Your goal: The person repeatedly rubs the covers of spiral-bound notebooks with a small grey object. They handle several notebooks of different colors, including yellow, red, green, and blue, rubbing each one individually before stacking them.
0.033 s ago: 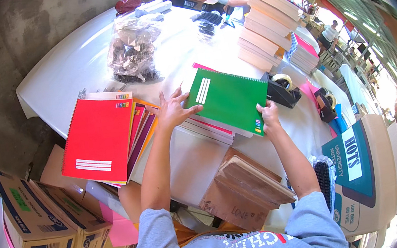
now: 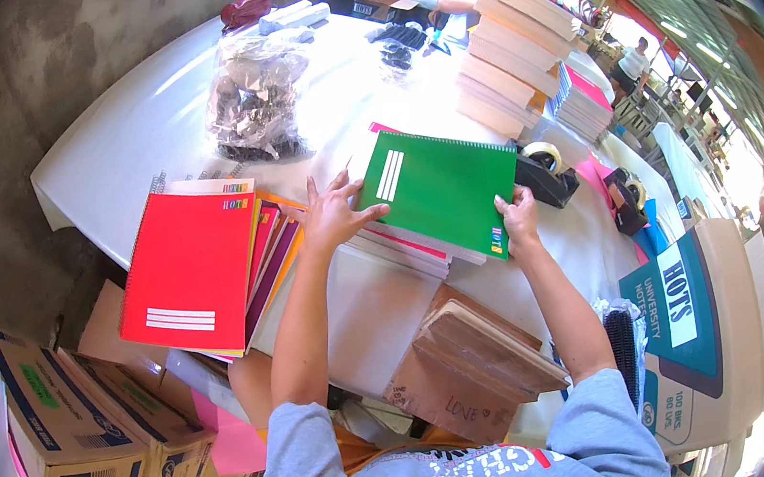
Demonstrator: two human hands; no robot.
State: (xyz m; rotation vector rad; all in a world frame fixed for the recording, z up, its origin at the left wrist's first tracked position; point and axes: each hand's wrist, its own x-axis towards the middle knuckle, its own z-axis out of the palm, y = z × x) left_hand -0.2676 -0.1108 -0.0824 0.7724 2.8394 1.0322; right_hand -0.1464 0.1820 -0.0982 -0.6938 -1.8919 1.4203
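Note:
A green spiral notebook (image 2: 442, 194) lies on top of a stack of notebooks (image 2: 403, 253) at the table's middle. My right hand (image 2: 520, 216) grips its right edge, thumb on the cover and the other fingers partly hidden. At the notebook's left edge is my left hand (image 2: 336, 212), fingers spread, the thumb reaching over the cover's side. To the left of that hand rests a pile topped by a red spiral notebook (image 2: 188, 264), with yellow, purple and orange covers fanned out beneath it.
Behind sits a clear plastic bag of dark items (image 2: 250, 101). Tape dispensers (image 2: 545, 176) and a tall stack of books (image 2: 513, 57) stand to the right. Cardboard boxes (image 2: 75, 472) flank the lower left; a large carton (image 2: 703, 331) is at right. People work farther back.

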